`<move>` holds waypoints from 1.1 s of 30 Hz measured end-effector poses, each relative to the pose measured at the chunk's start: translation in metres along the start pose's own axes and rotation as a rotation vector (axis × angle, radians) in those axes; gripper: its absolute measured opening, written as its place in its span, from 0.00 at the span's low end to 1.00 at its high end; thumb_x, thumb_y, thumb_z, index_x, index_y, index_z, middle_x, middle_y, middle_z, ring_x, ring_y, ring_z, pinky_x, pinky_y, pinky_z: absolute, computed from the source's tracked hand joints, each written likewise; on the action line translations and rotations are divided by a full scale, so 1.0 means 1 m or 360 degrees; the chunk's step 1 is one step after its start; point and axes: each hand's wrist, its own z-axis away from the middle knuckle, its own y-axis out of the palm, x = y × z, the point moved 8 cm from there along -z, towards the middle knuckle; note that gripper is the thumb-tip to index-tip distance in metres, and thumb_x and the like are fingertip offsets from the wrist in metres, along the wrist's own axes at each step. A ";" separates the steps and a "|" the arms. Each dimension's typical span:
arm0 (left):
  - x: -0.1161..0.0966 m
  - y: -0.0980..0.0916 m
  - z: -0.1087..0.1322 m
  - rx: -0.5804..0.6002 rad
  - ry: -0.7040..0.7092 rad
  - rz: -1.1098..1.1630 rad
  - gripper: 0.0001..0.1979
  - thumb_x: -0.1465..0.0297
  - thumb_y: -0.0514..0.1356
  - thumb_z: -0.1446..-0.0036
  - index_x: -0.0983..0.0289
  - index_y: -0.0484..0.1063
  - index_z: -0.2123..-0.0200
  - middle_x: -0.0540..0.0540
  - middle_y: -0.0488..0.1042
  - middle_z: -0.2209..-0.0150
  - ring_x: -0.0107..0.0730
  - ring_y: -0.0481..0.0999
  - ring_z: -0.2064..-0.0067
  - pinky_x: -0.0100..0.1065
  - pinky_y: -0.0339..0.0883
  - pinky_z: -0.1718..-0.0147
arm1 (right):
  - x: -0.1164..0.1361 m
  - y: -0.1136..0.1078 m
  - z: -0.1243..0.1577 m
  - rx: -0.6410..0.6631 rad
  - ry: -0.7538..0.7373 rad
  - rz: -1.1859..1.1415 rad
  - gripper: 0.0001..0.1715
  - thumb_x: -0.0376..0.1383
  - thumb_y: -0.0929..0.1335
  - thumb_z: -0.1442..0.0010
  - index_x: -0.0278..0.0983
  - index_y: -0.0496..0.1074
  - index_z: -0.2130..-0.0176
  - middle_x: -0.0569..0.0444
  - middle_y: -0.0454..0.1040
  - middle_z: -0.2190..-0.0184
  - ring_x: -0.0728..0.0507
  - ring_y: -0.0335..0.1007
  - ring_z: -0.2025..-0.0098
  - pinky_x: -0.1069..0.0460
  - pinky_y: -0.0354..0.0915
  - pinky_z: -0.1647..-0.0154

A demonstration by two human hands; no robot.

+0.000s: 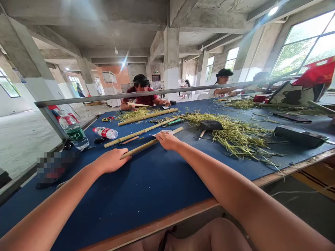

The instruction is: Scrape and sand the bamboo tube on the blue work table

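My left hand (112,161) is closed round the near-left end of a bamboo stick (142,147), which lies slantwise above the blue tabletop. Farther along the same stick, my right hand (167,140) pinches a thin pale sheet (169,132) against it; the sheet could be sandpaper, but its surface is too small to tell. Past my hands lies a longer bamboo stick (136,133), with a short brown strip (130,140) beside it. A green-handled tool (175,122) rests near that stick's far part.
Plant shavings (235,136) pile up at right, around a dark block (210,125). Two bottles, one standing (75,136) and one lying (105,132), are at left. A metal rail (157,92) crosses above the table. Co-workers (141,91) sit opposite, near another bamboo stick (148,116).
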 end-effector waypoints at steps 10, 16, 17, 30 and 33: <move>-0.002 0.000 0.001 -0.0011 -0.0006 -0.0098 0.24 0.45 0.45 0.35 0.57 0.67 0.63 0.56 0.78 0.66 0.43 0.76 0.66 0.36 0.56 0.71 | -0.001 -0.003 0.004 -0.0003 0.0064 0.0105 0.26 0.38 0.55 0.25 0.35 0.70 0.37 0.45 0.67 0.33 0.37 0.56 0.30 0.44 0.51 0.31; -0.003 0.002 0.000 -0.0006 0.0011 -0.0097 0.24 0.45 0.45 0.35 0.56 0.68 0.62 0.56 0.79 0.66 0.44 0.77 0.66 0.36 0.56 0.71 | 0.002 -0.008 0.007 -0.0016 0.0044 0.0105 0.27 0.38 0.57 0.26 0.33 0.69 0.36 0.42 0.69 0.35 0.36 0.60 0.32 0.43 0.52 0.32; -0.002 0.002 0.000 -0.0007 0.0012 -0.0097 0.24 0.45 0.45 0.35 0.56 0.68 0.62 0.56 0.79 0.66 0.44 0.77 0.66 0.36 0.56 0.71 | 0.001 -0.008 0.007 -0.0019 0.0038 0.0105 0.26 0.38 0.57 0.26 0.33 0.69 0.36 0.42 0.69 0.35 0.36 0.60 0.32 0.43 0.53 0.32; -0.006 -0.001 0.002 0.0004 0.0009 -0.0102 0.22 0.47 0.45 0.34 0.57 0.66 0.63 0.56 0.78 0.66 0.44 0.77 0.65 0.36 0.55 0.72 | 0.014 0.005 0.004 -0.0047 -0.0038 0.0031 0.29 0.39 0.54 0.25 0.34 0.65 0.33 0.46 0.64 0.31 0.39 0.52 0.28 0.43 0.47 0.28; -0.007 -0.001 0.002 -0.0004 0.0021 -0.0117 0.22 0.47 0.44 0.34 0.57 0.66 0.63 0.57 0.78 0.65 0.45 0.78 0.64 0.36 0.56 0.71 | 0.001 0.006 -0.001 0.0019 0.0005 0.0018 0.29 0.37 0.53 0.25 0.35 0.64 0.32 0.48 0.63 0.30 0.40 0.47 0.26 0.44 0.45 0.27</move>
